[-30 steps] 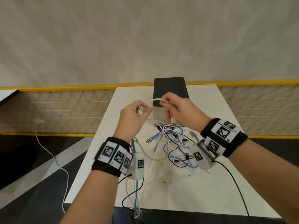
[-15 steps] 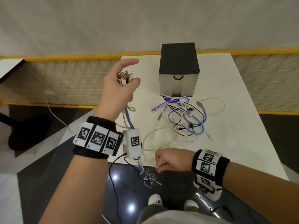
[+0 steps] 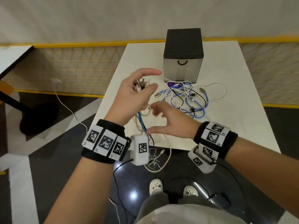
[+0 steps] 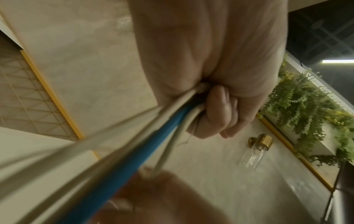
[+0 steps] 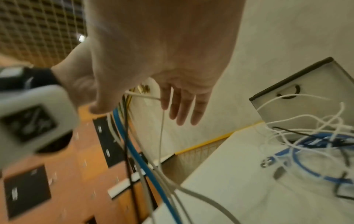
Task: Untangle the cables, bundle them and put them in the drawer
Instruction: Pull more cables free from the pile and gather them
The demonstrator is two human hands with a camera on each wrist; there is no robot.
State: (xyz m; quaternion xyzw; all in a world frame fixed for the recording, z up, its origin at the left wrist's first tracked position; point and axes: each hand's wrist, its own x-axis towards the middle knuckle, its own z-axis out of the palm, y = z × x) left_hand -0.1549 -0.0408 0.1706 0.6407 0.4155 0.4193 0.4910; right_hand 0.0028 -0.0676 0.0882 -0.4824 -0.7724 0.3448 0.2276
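No readable writing shows anywhere; the only markings are black-and-white square code tags on the wristbands [image 3: 105,141] and on the 2 white wrist camera housings, and a small purple label [image 3: 175,84] in the cable pile whose print is too small to read.

The left hand [image 3: 131,101] is raised above the near left part of the white counter [image 3: 226,126]. Its lower fingers [image 4: 214,112] are curled tight round a held bundle of cables [image 3: 142,122]: white strands, 1 blue one and a thin black one, with several plug ends [image 3: 141,84] sticking up beside the thumb. The index finger and thumb stand out almost straight. The bundle hangs down past the counter's near edge toward the floor.

The right hand [image 3: 171,122] is just beside and below the left, fingers [image 5: 184,109] spread and nearly straight, gripping nothing. A thin white strand runs against 1 fingertip; whether it presses it I cannot tell.

The loose cables [image 3: 186,99], blue, white and black, lie tangled on the counter just in front of the drawer box [image 3: 182,62], a grey unit with a black top and a dark curved handle, its drawer closed.
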